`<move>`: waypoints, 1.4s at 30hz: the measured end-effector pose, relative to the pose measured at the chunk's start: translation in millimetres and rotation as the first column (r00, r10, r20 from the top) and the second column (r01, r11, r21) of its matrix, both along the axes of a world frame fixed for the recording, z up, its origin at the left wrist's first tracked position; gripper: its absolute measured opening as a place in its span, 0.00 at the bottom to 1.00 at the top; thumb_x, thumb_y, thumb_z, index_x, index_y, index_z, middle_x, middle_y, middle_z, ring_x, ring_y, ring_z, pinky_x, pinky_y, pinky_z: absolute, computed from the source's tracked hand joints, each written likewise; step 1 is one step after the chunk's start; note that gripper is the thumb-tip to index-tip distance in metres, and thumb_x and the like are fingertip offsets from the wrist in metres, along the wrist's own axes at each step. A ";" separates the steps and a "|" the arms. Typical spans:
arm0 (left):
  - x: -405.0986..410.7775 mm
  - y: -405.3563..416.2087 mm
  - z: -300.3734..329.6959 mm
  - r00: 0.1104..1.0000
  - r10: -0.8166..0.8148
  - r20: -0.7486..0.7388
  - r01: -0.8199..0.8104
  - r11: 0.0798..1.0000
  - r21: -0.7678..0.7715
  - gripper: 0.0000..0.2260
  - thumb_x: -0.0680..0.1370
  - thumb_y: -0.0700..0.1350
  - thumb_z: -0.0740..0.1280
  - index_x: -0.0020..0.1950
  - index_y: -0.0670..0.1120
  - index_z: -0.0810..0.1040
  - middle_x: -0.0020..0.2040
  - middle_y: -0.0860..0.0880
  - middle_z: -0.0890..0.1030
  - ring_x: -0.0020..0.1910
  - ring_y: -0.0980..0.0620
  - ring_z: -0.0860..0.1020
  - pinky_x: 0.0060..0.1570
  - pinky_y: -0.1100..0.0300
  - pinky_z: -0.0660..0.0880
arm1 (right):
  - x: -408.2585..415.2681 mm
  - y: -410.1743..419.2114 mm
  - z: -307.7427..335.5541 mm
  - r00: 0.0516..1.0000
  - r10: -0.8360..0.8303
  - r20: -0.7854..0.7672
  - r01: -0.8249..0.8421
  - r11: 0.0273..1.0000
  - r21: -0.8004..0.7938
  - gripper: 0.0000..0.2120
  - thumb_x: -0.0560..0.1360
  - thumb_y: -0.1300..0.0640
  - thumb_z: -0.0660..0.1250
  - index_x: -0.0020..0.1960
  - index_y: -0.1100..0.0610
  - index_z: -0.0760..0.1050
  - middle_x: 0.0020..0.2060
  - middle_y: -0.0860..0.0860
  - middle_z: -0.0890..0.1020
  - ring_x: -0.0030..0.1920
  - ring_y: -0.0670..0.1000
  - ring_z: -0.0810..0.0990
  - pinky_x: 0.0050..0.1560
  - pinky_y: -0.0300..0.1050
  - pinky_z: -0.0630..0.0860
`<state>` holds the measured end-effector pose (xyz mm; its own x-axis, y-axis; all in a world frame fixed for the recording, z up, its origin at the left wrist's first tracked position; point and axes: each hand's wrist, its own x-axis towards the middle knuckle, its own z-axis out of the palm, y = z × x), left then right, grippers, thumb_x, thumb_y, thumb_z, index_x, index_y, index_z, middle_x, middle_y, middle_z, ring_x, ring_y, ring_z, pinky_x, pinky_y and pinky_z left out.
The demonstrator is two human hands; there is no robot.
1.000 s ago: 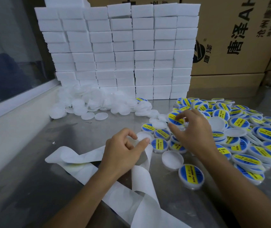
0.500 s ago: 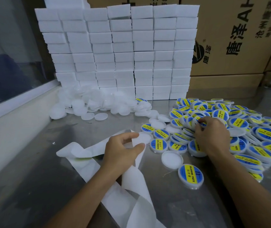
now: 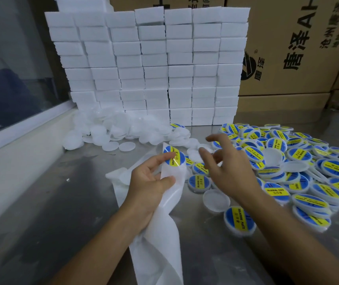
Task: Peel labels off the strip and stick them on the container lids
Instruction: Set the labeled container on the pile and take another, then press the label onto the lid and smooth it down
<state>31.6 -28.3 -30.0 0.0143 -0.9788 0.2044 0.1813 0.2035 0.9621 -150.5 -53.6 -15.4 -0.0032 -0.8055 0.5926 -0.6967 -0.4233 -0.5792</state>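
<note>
pretty dim and bluish, soft glare on the metal surface (image 3: 47, 212), right hand (image 3: 229, 167) motion-blurred, edges warped by fisheye.

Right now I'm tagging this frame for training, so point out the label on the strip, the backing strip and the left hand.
label (image 3: 174, 156), head view, on its blue and yellow face.
backing strip (image 3: 160, 251), head view, on its hanging lower part.
left hand (image 3: 147, 183), head view, on its back.

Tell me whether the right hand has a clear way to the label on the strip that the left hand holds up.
Probably yes. The right hand is open and holds nothing, close beside the label. The left hand grips the strip with the label facing up; only its fingertip covers the label's left edge.
</note>
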 end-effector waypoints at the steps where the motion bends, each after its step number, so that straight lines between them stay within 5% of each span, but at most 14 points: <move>1: 0.3 0.1 0.1 1.000 -0.024 -0.009 0.024 1.000 -0.009 0.26 0.71 0.22 0.64 0.54 0.52 0.83 0.56 0.52 0.84 0.52 0.47 0.83 0.50 0.53 0.78 | 5.4 3.4 -0.5 0.996 0.080 0.024 -0.081 0.996 0.040 0.14 0.79 0.43 0.61 0.61 0.47 0.67 0.32 0.48 0.84 0.36 0.47 0.82 0.43 0.48 0.77; 4: -1.1 1.1 0.0 0.994 -0.109 -0.002 0.108 0.993 -0.048 0.30 0.71 0.20 0.61 0.62 0.49 0.78 0.60 0.48 0.82 0.57 0.44 0.82 0.55 0.50 0.77 | 18.9 9.5 0.6 0.914 0.248 0.320 -0.317 0.930 0.185 0.13 0.79 0.42 0.61 0.60 0.46 0.68 0.36 0.49 0.85 0.38 0.50 0.82 0.44 0.53 0.80; 8: -2.8 3.5 1.9 0.981 -0.189 0.049 0.192 0.979 -0.064 0.32 0.71 0.19 0.59 0.66 0.48 0.76 0.60 0.49 0.82 0.58 0.47 0.81 0.53 0.55 0.79 | 25.8 8.9 6.9 0.605 0.199 0.771 -0.587 0.766 0.262 0.10 0.79 0.51 0.64 0.57 0.54 0.78 0.49 0.53 0.85 0.49 0.55 0.82 0.48 0.49 0.78; 13: -3.3 4.4 1.5 0.971 -0.218 0.095 0.221 0.975 -0.015 0.31 0.70 0.20 0.61 0.61 0.50 0.79 0.58 0.50 0.83 0.56 0.49 0.82 0.47 0.60 0.79 | 13.1 4.7 11.7 0.392 0.179 0.902 -0.646 0.752 0.132 0.13 0.79 0.58 0.63 0.61 0.54 0.79 0.57 0.51 0.83 0.61 0.54 0.80 0.68 0.59 0.70; 16: -2.8 2.6 -0.3 0.978 -0.175 0.111 0.172 0.984 0.035 0.21 0.73 0.27 0.68 0.56 0.51 0.83 0.54 0.50 0.85 0.53 0.49 0.84 0.47 0.57 0.81 | 6.3 1.4 13.9 0.436 0.205 0.876 -0.574 0.813 0.096 0.19 0.77 0.65 0.62 0.65 0.50 0.75 0.58 0.50 0.83 0.60 0.52 0.81 0.66 0.57 0.72; 21: -0.7 -0.3 -4.6 0.978 -0.062 0.201 0.057 0.998 0.033 0.19 0.72 0.27 0.70 0.52 0.50 0.83 0.50 0.53 0.86 0.48 0.55 0.84 0.42 0.67 0.78 | 1.1 -1.4 6.1 0.601 0.260 0.756 -0.492 0.865 0.094 0.28 0.77 0.69 0.62 0.72 0.45 0.69 0.48 0.27 0.81 0.55 0.36 0.80 0.56 0.42 0.78; 27: 4.9 -5.3 -10.4 0.975 0.079 0.205 -0.101 0.990 0.095 0.17 0.71 0.33 0.74 0.54 0.51 0.82 0.51 0.49 0.86 0.50 0.51 0.84 0.50 0.55 0.81 | 8.1 -0.9 0.1 0.716 0.290 0.635 -0.437 0.896 0.084 0.25 0.76 0.68 0.67 0.63 0.42 0.74 0.62 0.40 0.78 0.63 0.41 0.76 0.48 0.35 0.79; 30: 6.1 -7.0 -11.9 0.979 0.103 0.176 -0.124 0.986 0.112 0.15 0.73 0.35 0.73 0.56 0.49 0.82 0.49 0.49 0.86 0.50 0.50 0.84 0.54 0.52 0.80 | 11.7 1.5 -4.3 0.859 0.271 0.435 -0.314 0.949 0.027 0.18 0.75 0.64 0.70 0.60 0.48 0.77 0.59 0.44 0.80 0.58 0.42 0.79 0.52 0.43 0.80; 33: 4.9 -8.0 -12.2 0.978 0.128 0.167 -0.144 0.986 0.087 0.11 0.73 0.36 0.74 0.50 0.51 0.82 0.44 0.50 0.87 0.45 0.52 0.84 0.50 0.56 0.80 | 14.5 1.8 -7.8 0.949 0.249 0.194 -0.233 0.967 -0.100 0.10 0.73 0.62 0.72 0.53 0.54 0.81 0.50 0.48 0.82 0.48 0.44 0.80 0.47 0.39 0.76; 37: 3.5 -7.2 -12.0 0.975 0.134 0.179 -0.141 0.990 0.028 0.07 0.73 0.37 0.74 0.47 0.49 0.83 0.40 0.50 0.86 0.39 0.54 0.84 0.40 0.62 0.80 | 18.5 3.7 -10.5 0.955 0.296 0.013 -0.290 0.943 -0.165 0.04 0.73 0.61 0.74 0.47 0.58 0.84 0.40 0.50 0.83 0.41 0.48 0.80 0.43 0.43 0.75; 42: 3.9 -7.2 -12.6 0.967 0.173 0.189 -0.171 0.985 -0.025 0.02 0.71 0.41 0.75 0.41 0.44 0.84 0.36 0.47 0.86 0.35 0.54 0.84 0.35 0.64 0.79 | 21.1 6.3 -8.5 0.937 0.344 -0.059 -0.349 0.922 -0.168 0.04 0.73 0.61 0.73 0.47 0.58 0.84 0.40 0.52 0.84 0.41 0.50 0.80 0.44 0.49 0.77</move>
